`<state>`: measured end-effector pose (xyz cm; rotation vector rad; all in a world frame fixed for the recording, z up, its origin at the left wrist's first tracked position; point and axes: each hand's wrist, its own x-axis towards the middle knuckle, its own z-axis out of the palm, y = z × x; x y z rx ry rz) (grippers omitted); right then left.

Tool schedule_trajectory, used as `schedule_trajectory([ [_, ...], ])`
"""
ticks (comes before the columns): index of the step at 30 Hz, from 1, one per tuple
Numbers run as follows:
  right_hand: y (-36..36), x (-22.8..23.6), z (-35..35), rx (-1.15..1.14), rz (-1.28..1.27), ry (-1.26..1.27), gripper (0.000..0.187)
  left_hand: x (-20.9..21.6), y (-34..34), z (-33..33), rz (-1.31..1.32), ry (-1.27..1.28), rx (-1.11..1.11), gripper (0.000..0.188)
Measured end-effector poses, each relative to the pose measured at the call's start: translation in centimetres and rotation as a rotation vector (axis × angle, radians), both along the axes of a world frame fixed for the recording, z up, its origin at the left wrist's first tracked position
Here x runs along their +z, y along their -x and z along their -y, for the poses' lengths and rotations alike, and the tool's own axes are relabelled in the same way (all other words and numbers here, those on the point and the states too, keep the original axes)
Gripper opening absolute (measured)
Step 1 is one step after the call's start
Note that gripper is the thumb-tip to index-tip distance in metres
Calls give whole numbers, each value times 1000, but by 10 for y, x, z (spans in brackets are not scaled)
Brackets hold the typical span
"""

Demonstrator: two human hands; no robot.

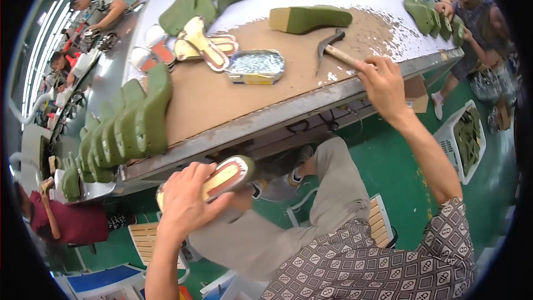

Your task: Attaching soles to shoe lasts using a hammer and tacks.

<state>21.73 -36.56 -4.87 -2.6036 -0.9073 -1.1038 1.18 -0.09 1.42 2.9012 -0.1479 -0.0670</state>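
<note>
My left hand (186,200) is closed round a green shoe last (249,166) over my lap, below the table's front edge. A yellow and brown insole (225,179) lies on its upturned bottom. My right hand (384,84) grips the wooden handle of a hammer (340,54) at the table edge, its dark metal head resting on or just above the brown board. Left of the hammer sits a shallow container (256,66) filled with small shiny bits, too fine to name. Several insoles (206,45) overlap beside it. Farther back, one green last (319,19) lies on its side.
Several green lasts (152,114) stand in a row along the table's left edge; more are piled at the back (191,6). White scraps litter the board (222,111). At right, a person handles lasts (427,18); a white crate (476,150) stands on the green floor.
</note>
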Motion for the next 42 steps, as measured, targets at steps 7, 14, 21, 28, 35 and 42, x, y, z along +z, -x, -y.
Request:
schedule_trajectory([
  [7, 30, -180, -26, -82, -910, 47, 27, 5, -3, 3, -43, -9, 11, 50],
  [14, -51, -368, 30, 85, -437, 18, 39, 2, -7, 2, -48, 61, -8, 52],
  [21, -39, -319, 49, 9, -834, 150, 43, 4, -6, -2, -44, 93, 2, 51],
  [28, 128, -111, 58, -74, -1576, -836, 33, 2, -1, -4, 30, 116, 19, 46],
  [35, 122, 23, -94, 902, -1022, -1484, 29, -9, 13, -3, 110, 76, 14, 43],
  [42, 113, 44, -217, 1209, -1205, -1039, 21, -14, 13, 1, 190, 90, 15, 42],
])
